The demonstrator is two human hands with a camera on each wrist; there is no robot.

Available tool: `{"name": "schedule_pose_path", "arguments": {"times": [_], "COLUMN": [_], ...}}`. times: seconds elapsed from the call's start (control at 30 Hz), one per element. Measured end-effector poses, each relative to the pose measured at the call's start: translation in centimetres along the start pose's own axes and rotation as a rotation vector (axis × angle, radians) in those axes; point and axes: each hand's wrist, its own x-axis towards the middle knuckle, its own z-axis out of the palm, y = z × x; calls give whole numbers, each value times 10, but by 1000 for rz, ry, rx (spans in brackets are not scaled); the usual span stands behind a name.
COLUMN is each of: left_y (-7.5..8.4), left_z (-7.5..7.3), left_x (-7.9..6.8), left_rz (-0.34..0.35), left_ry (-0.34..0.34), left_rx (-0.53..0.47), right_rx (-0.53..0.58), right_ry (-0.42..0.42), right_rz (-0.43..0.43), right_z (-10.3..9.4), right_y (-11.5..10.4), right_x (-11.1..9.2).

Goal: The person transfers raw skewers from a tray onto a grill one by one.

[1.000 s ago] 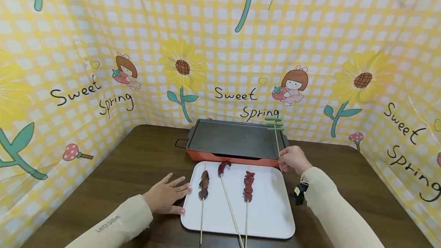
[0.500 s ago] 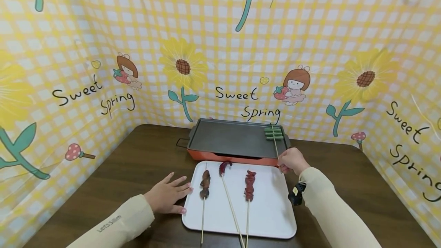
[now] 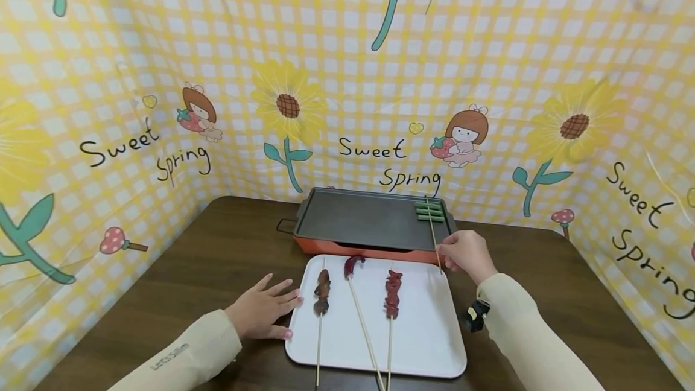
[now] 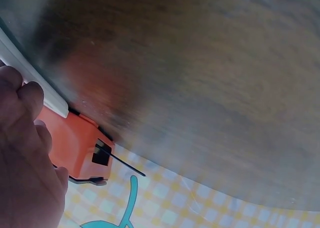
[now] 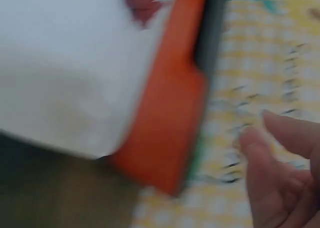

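Note:
In the head view, a skewer of green stalk pieces (image 3: 429, 212) lies at the right end of the dark griddle plate (image 3: 358, 216), its bare stick sloping down over the front edge towards the white tray (image 3: 426, 330). My right hand (image 3: 468, 253) is beside that stick, fingertips right at it. The right wrist view shows the thumb and fingers of this hand (image 5: 280, 173) with no stick between them. My left hand (image 3: 262, 309) is spread flat, fingertips touching the tray's left rim. On the tray lie a brown meat skewer (image 3: 322, 292), a dark red curled skewer (image 3: 353, 267) and a red meat skewer (image 3: 393, 294).
The griddle's orange base (image 3: 374, 250) stands directly behind the tray, with a wire handle (image 3: 285, 225) at its left. Dark wooden table (image 3: 179, 270) extends to both sides. A yellow checked cloth (image 3: 347, 107) hangs behind and around it.
The green skewer came down from above the griddle's right back edge and now lies on the plate. My right hand has loosened from its stick and shifted slightly right. The left hand stays put.

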Motion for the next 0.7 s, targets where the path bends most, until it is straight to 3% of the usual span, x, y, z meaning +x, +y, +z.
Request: {"name": "schedule_pose_path", "arguments": {"times": [0.1,0.2,0.33,0.5,0.7], "left_y": [1,0,1,2,1], "left_z": [0,-1,-1,-1,-1], "left_x": [-1,-1,-1,-2,-1], "left_rz": [4,3,-2,9,5], "left_ry": [7,18,18,16,30], "left_rx": [-6,-17,-35,-51,-30], "right_rx": [45,79,90,120,156], "right_ry": [22,-12,-72,-234,-526], "right_rz": [-61,-99,-133,-167,-106], "right_z": [0,8,23,39,55], "right_y": [-15,-25,-21,0,21], "right_x": [-26,-52,-77,-101,-118]}}
